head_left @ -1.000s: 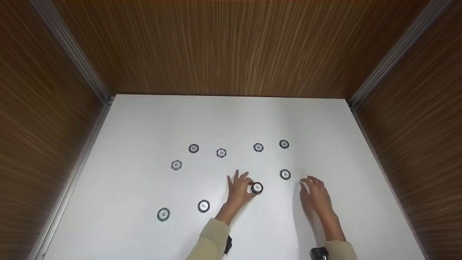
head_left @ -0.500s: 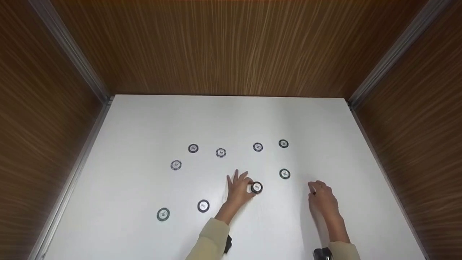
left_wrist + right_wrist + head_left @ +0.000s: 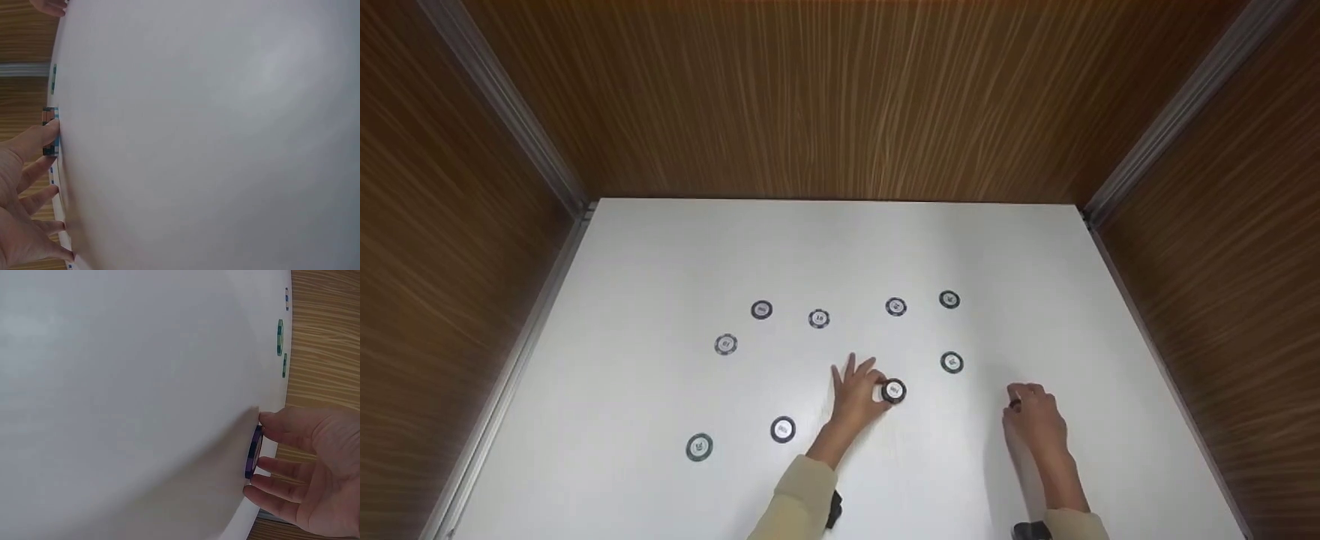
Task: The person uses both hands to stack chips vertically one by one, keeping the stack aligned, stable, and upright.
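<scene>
My left hand (image 3: 855,401) rests on the white table and pinches a short stack of poker chips (image 3: 894,391) between thumb and index finger, its other fingers spread. A white face with a dark rim tops the stack. In the left wrist view the stack (image 3: 50,131) shows several layered edges in orange, black and blue. To the right, my right hand (image 3: 1037,421) holds a dark purple poker chip (image 3: 254,451) by its edge between thumb and fingers, close to the tabletop. In the head view that chip is mostly hidden by the hand.
Single poker chips lie flat and scattered: a green-rimmed chip (image 3: 952,362) between the hands, a dark-rimmed chip (image 3: 783,430) and a green chip (image 3: 699,447) at left, several more farther back. Wood-grain panels (image 3: 840,97) wall the white table (image 3: 660,247) at the back and sides.
My right hand has moved right and slightly toward me, its fingers closing on the purple chip. My left hand and its stack have stayed in place.
</scene>
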The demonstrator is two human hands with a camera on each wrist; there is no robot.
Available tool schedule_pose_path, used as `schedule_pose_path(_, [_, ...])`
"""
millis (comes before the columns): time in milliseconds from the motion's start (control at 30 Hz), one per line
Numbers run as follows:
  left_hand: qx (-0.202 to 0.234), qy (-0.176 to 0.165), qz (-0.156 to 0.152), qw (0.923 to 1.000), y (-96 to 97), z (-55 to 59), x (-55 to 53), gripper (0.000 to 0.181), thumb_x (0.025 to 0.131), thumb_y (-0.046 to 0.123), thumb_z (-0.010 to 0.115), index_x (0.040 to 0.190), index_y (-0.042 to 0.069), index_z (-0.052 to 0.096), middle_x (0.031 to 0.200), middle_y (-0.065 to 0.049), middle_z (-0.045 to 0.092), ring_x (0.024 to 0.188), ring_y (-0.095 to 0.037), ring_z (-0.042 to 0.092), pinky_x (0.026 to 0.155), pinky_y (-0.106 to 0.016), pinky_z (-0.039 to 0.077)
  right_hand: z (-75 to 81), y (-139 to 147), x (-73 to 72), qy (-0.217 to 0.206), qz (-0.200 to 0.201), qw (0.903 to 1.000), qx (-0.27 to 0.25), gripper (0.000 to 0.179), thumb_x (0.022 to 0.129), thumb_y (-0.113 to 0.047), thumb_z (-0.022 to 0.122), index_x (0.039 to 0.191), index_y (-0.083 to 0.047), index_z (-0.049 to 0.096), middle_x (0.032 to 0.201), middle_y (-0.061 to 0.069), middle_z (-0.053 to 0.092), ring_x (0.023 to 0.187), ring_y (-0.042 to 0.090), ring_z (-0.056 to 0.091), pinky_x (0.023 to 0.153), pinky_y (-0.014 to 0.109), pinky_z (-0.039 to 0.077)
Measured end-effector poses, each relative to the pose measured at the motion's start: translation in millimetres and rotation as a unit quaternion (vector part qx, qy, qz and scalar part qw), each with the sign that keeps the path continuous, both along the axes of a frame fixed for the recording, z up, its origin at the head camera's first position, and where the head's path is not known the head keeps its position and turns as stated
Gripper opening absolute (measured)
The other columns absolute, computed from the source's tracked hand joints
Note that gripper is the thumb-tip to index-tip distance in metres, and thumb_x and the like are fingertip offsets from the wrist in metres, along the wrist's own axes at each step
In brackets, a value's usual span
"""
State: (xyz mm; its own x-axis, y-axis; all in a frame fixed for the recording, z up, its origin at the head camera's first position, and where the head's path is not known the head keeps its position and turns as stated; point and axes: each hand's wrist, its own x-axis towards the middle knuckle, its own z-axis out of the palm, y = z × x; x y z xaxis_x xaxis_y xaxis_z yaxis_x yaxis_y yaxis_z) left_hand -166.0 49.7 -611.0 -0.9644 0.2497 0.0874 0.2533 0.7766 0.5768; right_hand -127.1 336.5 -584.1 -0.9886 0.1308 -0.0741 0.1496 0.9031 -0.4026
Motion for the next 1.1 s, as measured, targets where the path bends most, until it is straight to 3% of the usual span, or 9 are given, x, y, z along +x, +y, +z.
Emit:
schedule_pose_path(400, [-0.001, -0.002, 0.000, 1.0000, -0.1, 0.5, 0.2, 0.035, 0.065, 0.025, 0.081, 0.092, 0.013, 0.065, 0.131, -0.009, 0.049, 0.130, -0.038, 0.027, 0.102, -0.063, 0.009, 3.8, -6, 7.1, -0.004, -0.035, 0.9993, 0.011, 0.034, 0.080, -0.002, 0.062, 0.111, 0.011, 0.055, 0.106, 0.035, 0.049, 0.093, 0.050, 0.049, 0.067, 0.053, 0.049])
schedule_pose_path(633, [0.001, -0.004, 0.002, 1.0000, 0.3, 0.0, 0.0, 0.034, 0.065, 0.025, 0.082, 0.091, 0.013, 0.064, 0.131, -0.010, 0.049, 0.130, -0.038, 0.027, 0.102, -0.063, 0.009, 2.9, -8, 4.4, 0.035, -0.036, 0.9986, 0.014, 0.025, 0.079, 0.002, 0.060, 0.102, 0.013, 0.058, 0.091, 0.031, 0.053, 0.082, 0.047, 0.053, 0.064, 0.050, 0.050])
schedule_pose_path(1100, [0.011, -0.002, -0.003, 0.9999, -0.8, 1.1, 0.9, 0.035, 0.065, 0.024, 0.081, 0.093, 0.011, 0.065, 0.131, -0.011, 0.049, 0.130, -0.039, 0.026, 0.103, -0.063, 0.008, -6.2, -8, -9.0, 0.066, -0.023, 0.9973, 0.020, 0.017, 0.082, 0.003, 0.056, 0.095, 0.012, 0.060, 0.084, 0.025, 0.054, 0.076, 0.040, 0.053, 0.060, 0.046, 0.049])
